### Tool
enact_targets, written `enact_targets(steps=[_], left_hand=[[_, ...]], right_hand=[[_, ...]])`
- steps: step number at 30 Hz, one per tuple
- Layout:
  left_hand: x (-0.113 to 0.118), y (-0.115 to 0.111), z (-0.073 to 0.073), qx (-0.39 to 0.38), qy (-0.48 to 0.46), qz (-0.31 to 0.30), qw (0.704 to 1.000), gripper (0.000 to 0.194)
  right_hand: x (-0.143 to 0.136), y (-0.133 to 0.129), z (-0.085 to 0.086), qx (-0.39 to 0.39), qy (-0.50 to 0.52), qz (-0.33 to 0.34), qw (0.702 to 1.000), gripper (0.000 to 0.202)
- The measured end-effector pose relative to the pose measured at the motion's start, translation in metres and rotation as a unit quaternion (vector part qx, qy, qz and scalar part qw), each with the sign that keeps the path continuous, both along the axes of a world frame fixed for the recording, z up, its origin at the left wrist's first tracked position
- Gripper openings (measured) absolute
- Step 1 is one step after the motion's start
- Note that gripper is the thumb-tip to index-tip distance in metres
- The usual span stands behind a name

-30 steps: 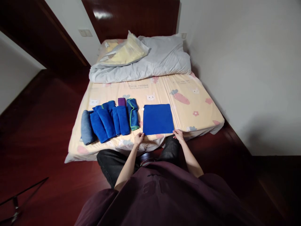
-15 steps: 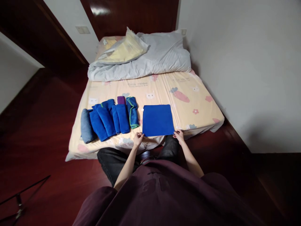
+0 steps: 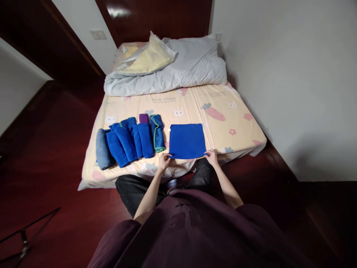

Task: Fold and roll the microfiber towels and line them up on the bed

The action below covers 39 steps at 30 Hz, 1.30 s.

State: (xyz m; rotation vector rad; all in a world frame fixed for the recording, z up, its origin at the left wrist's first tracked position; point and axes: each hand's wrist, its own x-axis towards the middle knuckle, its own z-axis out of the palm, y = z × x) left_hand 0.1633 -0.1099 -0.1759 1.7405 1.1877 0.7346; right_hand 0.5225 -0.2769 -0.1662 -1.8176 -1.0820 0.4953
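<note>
A flat blue towel [image 3: 187, 140] lies spread on the bed, with a small white tag at its far left corner. My left hand [image 3: 164, 161] pinches its near left corner, and my right hand [image 3: 211, 158] pinches the near right corner. Between them the near edge is lifted slightly and sags a little. Left of the towel lies a folded blue towel with green edging [image 3: 157, 133]. Beyond it are several folded or rolled blue towels [image 3: 126, 143], a purple one [image 3: 143, 118] and a grey-blue rolled towel [image 3: 104, 149].
The bed [image 3: 195, 106] has a cream patterned sheet. A grey quilt [image 3: 192, 63] and a yellow pillow [image 3: 152, 61] lie at its far end. A white wall [image 3: 292, 93] runs along the right. Part of a black stand [image 3: 23, 238] is on the floor at lower left.
Both hands have moved slightly up and away from my body, raising the towel's near edge and carrying it a little toward the far side. The other towels have stayed put.
</note>
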Motion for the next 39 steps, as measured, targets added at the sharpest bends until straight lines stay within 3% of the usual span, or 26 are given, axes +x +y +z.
enact_targets(steps=[4, 7, 11, 17, 25, 33, 39], left_hand=[[0.011, 0.013, 0.002, 0.064, -0.002, -0.021, 0.998, 0.01], [0.016, 0.019, -0.002, 0.03, -0.024, -0.04, 0.998, 0.013], [0.013, 0.021, -0.014, -0.019, -0.021, -0.004, 1.0, 0.021], [0.004, 0.018, -0.028, -0.023, -0.016, 0.023, 0.999, 0.029], [0.019, 0.013, -0.028, -0.012, 0.014, 0.088, 0.996, 0.035], [0.019, 0.006, -0.027, -0.022, 0.079, 0.12, 0.989, 0.034], [0.02, 0.012, -0.029, -0.017, 0.083, 0.132, 0.988, 0.03]], right_hand=[[-0.002, 0.011, -0.005, 0.038, 0.033, 0.008, 0.999, 0.013], [-0.003, 0.016, -0.012, 0.042, 0.072, 0.016, 0.996, 0.022], [0.001, 0.021, -0.021, 0.009, 0.088, -0.058, 0.994, 0.035], [0.005, 0.022, -0.029, -0.006, 0.081, -0.082, 0.993, 0.044], [-0.003, 0.017, -0.033, -0.02, 0.016, -0.125, 0.992, 0.048], [-0.002, 0.02, -0.028, -0.081, 0.003, -0.15, 0.985, 0.033], [-0.004, 0.023, -0.027, -0.076, -0.013, -0.15, 0.986, 0.026]])
